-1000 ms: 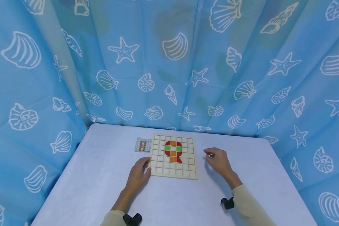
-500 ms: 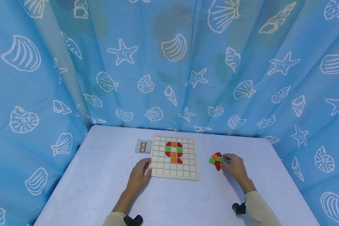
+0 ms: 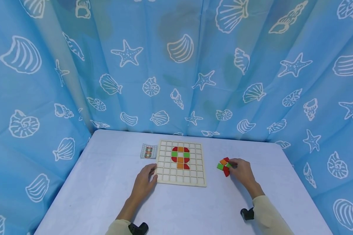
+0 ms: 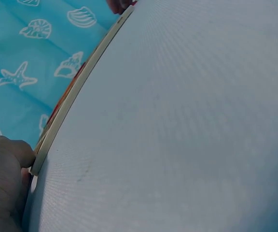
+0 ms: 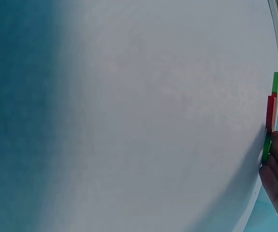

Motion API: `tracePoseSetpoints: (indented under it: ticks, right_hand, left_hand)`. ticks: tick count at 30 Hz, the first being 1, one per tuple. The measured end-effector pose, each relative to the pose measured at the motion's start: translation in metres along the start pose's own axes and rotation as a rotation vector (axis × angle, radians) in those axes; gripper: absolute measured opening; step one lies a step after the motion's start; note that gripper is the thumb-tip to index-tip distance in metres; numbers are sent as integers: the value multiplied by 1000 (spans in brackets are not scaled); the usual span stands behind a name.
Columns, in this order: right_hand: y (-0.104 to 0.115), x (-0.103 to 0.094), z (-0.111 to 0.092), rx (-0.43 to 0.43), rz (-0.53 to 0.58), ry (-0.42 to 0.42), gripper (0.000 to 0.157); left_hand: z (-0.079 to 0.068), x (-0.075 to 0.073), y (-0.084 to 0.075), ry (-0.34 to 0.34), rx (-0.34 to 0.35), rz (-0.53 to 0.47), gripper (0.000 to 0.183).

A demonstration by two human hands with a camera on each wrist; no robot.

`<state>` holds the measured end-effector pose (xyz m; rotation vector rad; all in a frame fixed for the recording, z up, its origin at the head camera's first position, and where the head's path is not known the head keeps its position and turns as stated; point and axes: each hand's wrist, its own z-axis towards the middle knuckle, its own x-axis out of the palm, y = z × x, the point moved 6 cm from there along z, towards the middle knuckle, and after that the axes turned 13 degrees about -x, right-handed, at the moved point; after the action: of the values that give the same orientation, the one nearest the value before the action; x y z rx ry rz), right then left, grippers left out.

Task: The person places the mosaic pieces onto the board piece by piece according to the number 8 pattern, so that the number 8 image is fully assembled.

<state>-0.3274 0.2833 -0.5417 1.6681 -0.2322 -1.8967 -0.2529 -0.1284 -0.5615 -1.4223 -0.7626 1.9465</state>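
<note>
A wooden grid board [image 3: 166,178] lies on the white table, with red, orange and green tiles [image 3: 180,160] set in its upper middle squares. My left hand [image 3: 144,183] holds the board by its left edge; in the left wrist view the thumb [image 4: 20,152] lies at a corner. To the right of the board, my right hand [image 3: 243,172] pinches a green tile [image 5: 266,147] at the side of a small cluster. That cluster has another green tile [image 3: 220,166], an orange tile [image 3: 223,162] and red tiles [image 3: 226,173].
A small pattern card [image 3: 148,151] with a printed grid lies just left of the board's upper corner. A blue curtain [image 3: 176,78] with white seashells and starfish stands behind the table [image 3: 182,209] and along its sides.
My right hand has moved right from beside the board, and the loose tiles have come into view. Over the last half second its fingers came onto a green tile. My left hand has stayed put.
</note>
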Motion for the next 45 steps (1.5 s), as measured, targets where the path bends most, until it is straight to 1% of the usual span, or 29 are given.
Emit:
tracePoseSetpoints:
  ticks: [4, 8, 13, 17, 22, 26, 29, 35, 39, 45]
  right_hand:
    - [-1, 0, 1, 9, 5, 28, 38]
    - [-1, -2, 1, 5, 12, 58, 39]
    - [-1, -1, 2, -11, 22, 70, 42]
    - [-2, 0, 1, -16, 26, 73, 42]
    - [-1, -1, 1, -28, 23, 82, 40]
    - [3, -5, 4, -26, 31, 78, 42]
    - [14, -9, 8, -47, 43, 58, 42]
    - [54, -12, 17, -115, 29, 9, 41]
    - [78, -6, 21, -146, 20, 5, 38]
    - [108, 7, 26, -224, 45, 9, 36]
  left_hand:
    - [1, 1, 1, 12, -12, 1, 45]
    - [0, 1, 1, 5, -8, 2, 46]
    - [-1, 0, -1, 0, -13, 0, 46]
    - [-1, -1, -2, 8, -19, 7, 46]
    - [0, 1, 0, 18, -52, 9, 46]
    - [1, 2, 1, 25, -75, 14, 46]
    - [0, 2, 1, 27, -82, 13, 45]
    - [0, 1, 1, 10, -63, 17, 45]
    - [-1, 1, 1, 7, -55, 17, 45]
    - [-1, 1, 0, 17, -58, -3, 45]
